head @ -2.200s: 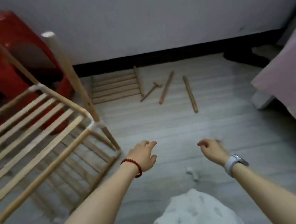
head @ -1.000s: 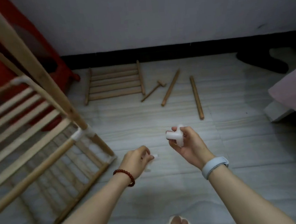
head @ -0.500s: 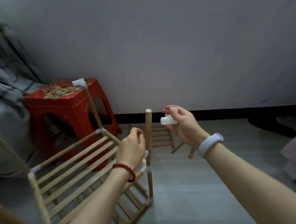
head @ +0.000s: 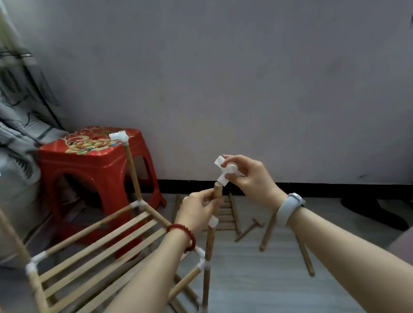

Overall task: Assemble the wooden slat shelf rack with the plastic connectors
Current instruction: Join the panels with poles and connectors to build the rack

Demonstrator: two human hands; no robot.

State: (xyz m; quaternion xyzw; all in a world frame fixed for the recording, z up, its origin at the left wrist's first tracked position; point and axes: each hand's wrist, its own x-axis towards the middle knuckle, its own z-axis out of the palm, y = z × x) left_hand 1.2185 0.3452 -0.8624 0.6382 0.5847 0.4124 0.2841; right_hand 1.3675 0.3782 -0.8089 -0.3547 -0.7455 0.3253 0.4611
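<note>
Upright post (head: 210, 241) gripped by left hand (head: 197, 211), right hand (head: 250, 177) tilting connector (head: 223, 171) just above

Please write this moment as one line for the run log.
step: cap front post | left hand: grips post top | right hand: holds white connector just above post, not seated | rack: upright

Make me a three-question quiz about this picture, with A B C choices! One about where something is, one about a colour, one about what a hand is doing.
1. Where is the white connector?
A. in the right hand
B. on the floor
C. on the stool

2. What colour is the stool?
A. blue
B. red
C. green

3. What is the left hand doing?
A. lying flat
B. waving
C. gripping the post

Answers:
1. A, the right hand pinches it just above the post.
2. B, its top and legs are red.
3. C, fingers curl round the post near its top.
</note>
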